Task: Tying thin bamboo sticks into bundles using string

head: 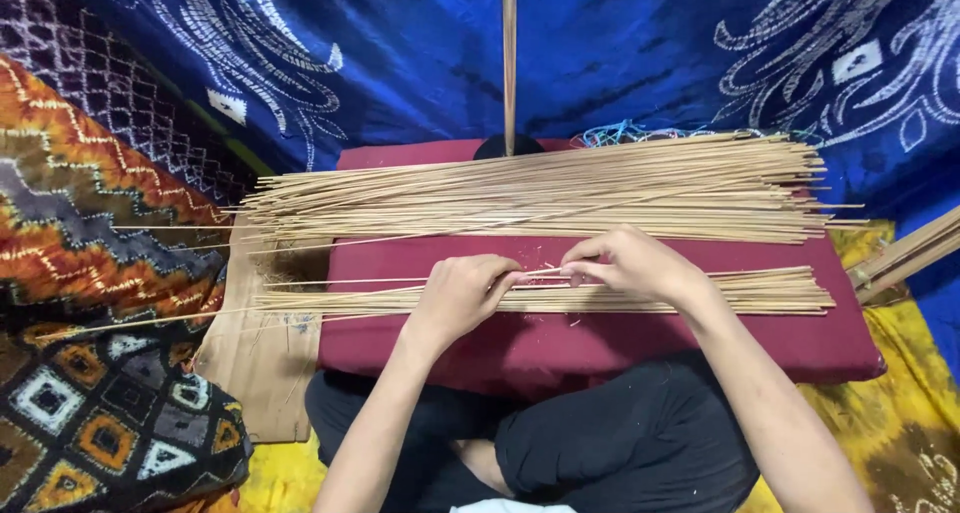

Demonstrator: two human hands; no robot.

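A small bundle of thin bamboo sticks lies across the near side of a maroon cushion over my crossed legs. My left hand rests on this bundle with its fingers curled around a few sticks. My right hand sits just to its right, pinching thin sticks between thumb and fingers above the bundle. The two hands nearly touch at the fingertips. A much larger pile of the same sticks lies across the far side of the cushion.
An upright wooden pole rises behind the cushion. Blue patterned cloth hangs behind, orange and black patterned cloth lies left. A cardboard piece sits at the cushion's left end. Wooden slats show at right.
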